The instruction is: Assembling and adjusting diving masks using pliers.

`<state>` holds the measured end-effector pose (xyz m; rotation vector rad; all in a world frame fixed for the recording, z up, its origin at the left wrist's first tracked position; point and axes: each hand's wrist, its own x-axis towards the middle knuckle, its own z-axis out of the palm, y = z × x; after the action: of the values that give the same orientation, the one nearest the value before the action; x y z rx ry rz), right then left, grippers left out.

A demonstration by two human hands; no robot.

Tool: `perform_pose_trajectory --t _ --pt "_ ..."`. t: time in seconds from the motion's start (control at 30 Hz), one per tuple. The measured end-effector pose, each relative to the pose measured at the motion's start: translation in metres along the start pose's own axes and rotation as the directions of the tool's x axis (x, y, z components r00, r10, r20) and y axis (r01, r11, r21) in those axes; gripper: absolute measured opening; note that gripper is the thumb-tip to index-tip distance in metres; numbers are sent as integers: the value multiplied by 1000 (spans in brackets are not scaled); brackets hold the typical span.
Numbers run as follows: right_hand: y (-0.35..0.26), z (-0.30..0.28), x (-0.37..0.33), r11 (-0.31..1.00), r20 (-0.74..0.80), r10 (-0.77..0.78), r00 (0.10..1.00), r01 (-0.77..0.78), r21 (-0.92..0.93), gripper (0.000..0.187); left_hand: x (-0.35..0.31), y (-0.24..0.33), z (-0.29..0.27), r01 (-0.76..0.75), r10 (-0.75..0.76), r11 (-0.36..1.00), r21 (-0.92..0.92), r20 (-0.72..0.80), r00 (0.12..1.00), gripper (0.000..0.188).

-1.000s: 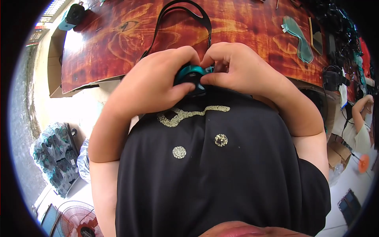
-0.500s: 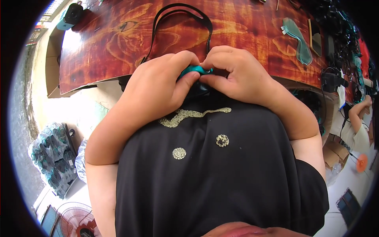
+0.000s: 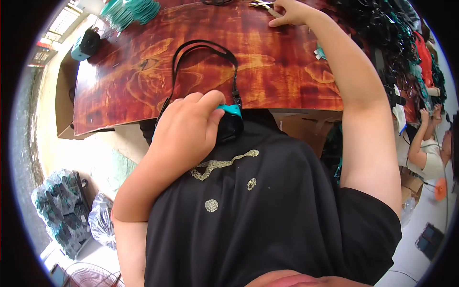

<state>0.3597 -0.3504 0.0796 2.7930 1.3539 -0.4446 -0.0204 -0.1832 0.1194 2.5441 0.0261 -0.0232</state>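
A person in a black shirt with gold squiggles works at the near edge of a glossy, red-brown wood-grain worktop (image 3: 287,71), where the left hand (image 3: 186,131) is clamped around a small teal-and-black device (image 3: 229,122), its fingers curled over the top and the thumb pressing near the teal cap; the piece sits just off the worktop's edge, against the shirt. From it a thin black strap (image 3: 205,48) runs up and loops across the wood, slack and flat. The right hand (image 3: 289,12) is stretched to the far side of the worktop, fingertips closing together on a small metal tool (image 3: 260,5) that is too small and too near the rim to identify for certain. With only one hand steadying the device and nothing beneath it, a loosened grip could probably let it drop into the lap or to the floor, and the outstretched forearm might drag the strap loop and tug the device askew. The device looks like hard moulded plastic, rounded and smooth, and the strap like woven webbing with a small clip. At the far left corner lie a heap of flat teal cut-outs (image 3: 129,9) and a chunky teal-and-black unit (image 3: 86,43); tangled black straps (image 3: 382,28) crowd the right.
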Motion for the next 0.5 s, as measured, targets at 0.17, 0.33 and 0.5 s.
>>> perform_pose_trajectory --t 0.17,0.33,0.5 --pt "-67 26 -53 991 -14 -94 995 92 -101 17 1 -17 5 69 -77 982 -177 -40 996 15" --pt "-129 18 -181 678 283 -189 941 -83 730 19 6 -17 6 -13 5 993 -114 -75 997 13" --pt "-146 12 -213 800 58 -278 959 198 566 31 18 -13 6 -217 220 975 44 -108 969 12"
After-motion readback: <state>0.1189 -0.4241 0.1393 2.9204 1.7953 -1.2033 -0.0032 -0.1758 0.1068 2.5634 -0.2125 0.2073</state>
